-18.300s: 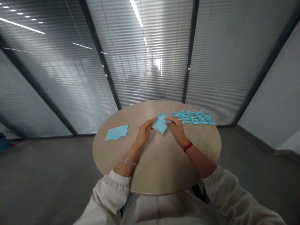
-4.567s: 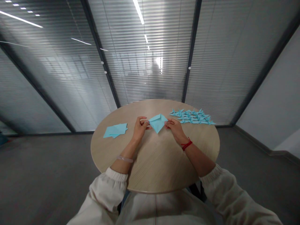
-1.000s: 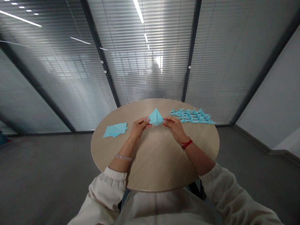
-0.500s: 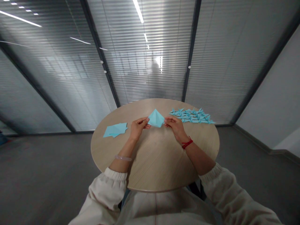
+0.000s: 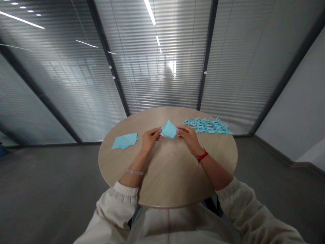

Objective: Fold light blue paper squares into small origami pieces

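Head view: you had the partly folded blue paper (image 5: 169,129) up off the round table (image 5: 167,176), near its far middle, held between both hands; your left hand (image 5: 149,139) pinched its left corner between thumb and fingertips; your right hand (image 5: 188,137) pinched the right corner the same way; my read is that the two-corner hold was to keep the piece taut and level so the crease lines stayed aligned; the peak of the paper pointed away from you, flaps slightly apart.

Stack of flat blue sheets (image 5: 125,140) lay on the table to your left, well apart from the hands; likely placed there as supply, in easy reach of the left hand; cluster of finished folded cranes (image 5: 208,126) sat in rows at the far right, just beyond your right hand; probably parked there to stay clear of the working spot.

Both forearms rested low over the table; cream sleeves pushed back at the wrists; red cord on the right wrist, pale bangle on the left; glass wall with blinds behind.
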Demonstrator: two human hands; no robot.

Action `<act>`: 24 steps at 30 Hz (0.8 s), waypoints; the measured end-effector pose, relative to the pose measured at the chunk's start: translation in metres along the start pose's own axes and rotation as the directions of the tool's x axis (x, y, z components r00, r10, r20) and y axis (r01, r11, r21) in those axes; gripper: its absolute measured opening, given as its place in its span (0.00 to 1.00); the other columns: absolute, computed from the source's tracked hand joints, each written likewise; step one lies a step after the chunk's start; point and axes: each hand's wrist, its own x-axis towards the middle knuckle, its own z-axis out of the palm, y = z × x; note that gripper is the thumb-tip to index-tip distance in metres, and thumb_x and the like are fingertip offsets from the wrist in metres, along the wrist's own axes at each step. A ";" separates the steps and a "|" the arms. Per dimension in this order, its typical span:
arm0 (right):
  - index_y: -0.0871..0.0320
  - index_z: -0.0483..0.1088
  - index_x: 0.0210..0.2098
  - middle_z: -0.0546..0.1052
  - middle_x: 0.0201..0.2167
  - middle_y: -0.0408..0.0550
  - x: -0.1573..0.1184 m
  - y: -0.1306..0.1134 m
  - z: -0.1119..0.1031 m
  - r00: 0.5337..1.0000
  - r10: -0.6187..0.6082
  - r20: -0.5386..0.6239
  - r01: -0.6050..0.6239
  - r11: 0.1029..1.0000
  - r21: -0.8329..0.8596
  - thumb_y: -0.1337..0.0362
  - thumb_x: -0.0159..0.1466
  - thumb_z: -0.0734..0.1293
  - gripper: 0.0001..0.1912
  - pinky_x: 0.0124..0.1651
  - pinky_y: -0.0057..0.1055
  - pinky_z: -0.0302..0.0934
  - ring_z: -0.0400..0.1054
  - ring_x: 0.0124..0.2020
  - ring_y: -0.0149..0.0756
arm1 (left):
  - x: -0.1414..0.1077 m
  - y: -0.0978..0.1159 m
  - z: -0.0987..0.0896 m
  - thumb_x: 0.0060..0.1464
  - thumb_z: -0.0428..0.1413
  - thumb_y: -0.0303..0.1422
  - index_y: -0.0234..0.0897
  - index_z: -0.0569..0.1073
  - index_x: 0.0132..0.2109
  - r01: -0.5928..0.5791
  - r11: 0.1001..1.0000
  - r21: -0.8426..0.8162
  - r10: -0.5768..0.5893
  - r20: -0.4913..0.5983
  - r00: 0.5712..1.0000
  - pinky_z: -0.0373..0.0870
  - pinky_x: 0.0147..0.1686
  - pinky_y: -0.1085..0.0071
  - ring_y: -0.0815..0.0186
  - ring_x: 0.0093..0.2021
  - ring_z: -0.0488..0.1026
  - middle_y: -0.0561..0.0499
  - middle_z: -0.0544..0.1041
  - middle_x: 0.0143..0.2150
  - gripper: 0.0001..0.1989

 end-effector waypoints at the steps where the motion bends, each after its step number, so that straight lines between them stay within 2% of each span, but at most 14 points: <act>1: 0.56 0.75 0.41 0.77 0.39 0.47 -0.001 -0.001 0.001 1.000 -0.009 0.025 0.009 1.000 -0.011 0.54 0.51 0.73 0.20 0.34 0.29 0.69 0.71 0.35 0.33 | 0.001 -0.001 0.000 0.43 0.64 0.45 0.29 0.79 0.44 0.004 1.000 -0.002 -0.004 -0.008 1.000 0.75 0.32 0.66 0.64 0.27 0.76 0.46 0.80 0.30 0.25; 3: 0.56 0.75 0.43 0.77 0.41 0.47 -0.003 -0.004 0.003 0.998 -0.005 0.070 0.007 0.999 -0.032 0.54 0.50 0.73 0.22 0.34 0.30 0.69 0.71 0.35 0.34 | 0.002 -0.003 -0.002 0.43 0.64 0.44 0.30 0.79 0.43 0.014 1.000 -0.008 -0.014 -0.035 0.999 0.75 0.33 0.66 0.65 0.27 0.76 0.46 0.79 0.30 0.24; 9: 0.55 0.73 0.47 0.77 0.33 0.44 -0.004 -0.003 0.004 0.979 -0.010 0.202 0.020 0.999 -0.047 0.57 0.48 0.75 0.27 0.36 0.31 0.68 0.70 0.32 0.33 | 0.005 -0.007 -0.005 0.40 0.66 0.43 0.30 0.79 0.44 0.047 0.998 -0.038 -0.049 -0.062 0.997 0.76 0.34 0.67 0.66 0.27 0.75 0.48 0.80 0.31 0.25; 14: 0.57 0.74 0.45 0.77 0.27 0.44 -0.001 0.003 0.000 0.994 -0.001 0.112 0.008 0.998 -0.062 0.56 0.49 0.74 0.24 0.36 0.32 0.68 0.72 0.29 0.34 | 0.002 -0.002 0.000 0.40 0.66 0.44 0.32 0.79 0.46 0.045 0.996 -0.073 -0.046 -0.004 0.999 0.77 0.38 0.64 0.65 0.30 0.76 0.48 0.81 0.36 0.26; 18: 0.57 0.74 0.42 0.78 0.27 0.45 0.002 0.007 -0.002 0.998 0.046 0.049 -0.046 0.999 0.004 0.55 0.49 0.74 0.22 0.37 0.34 0.69 0.74 0.29 0.35 | 0.000 0.001 0.003 0.41 0.66 0.43 0.34 0.78 0.47 0.041 0.993 -0.109 -0.032 0.079 0.996 0.76 0.43 0.63 0.65 0.34 0.77 0.47 0.80 0.43 0.26; 24: 0.57 0.75 0.40 0.78 0.26 0.42 0.003 0.011 -0.005 0.996 0.083 -0.017 -0.081 0.991 0.109 0.57 0.48 0.75 0.21 0.39 0.34 0.70 0.73 0.27 0.33 | -0.003 0.005 0.003 0.43 0.66 0.41 0.35 0.76 0.50 0.030 0.991 -0.130 -0.010 0.154 0.988 0.75 0.46 0.60 0.62 0.38 0.78 0.46 0.80 0.43 0.27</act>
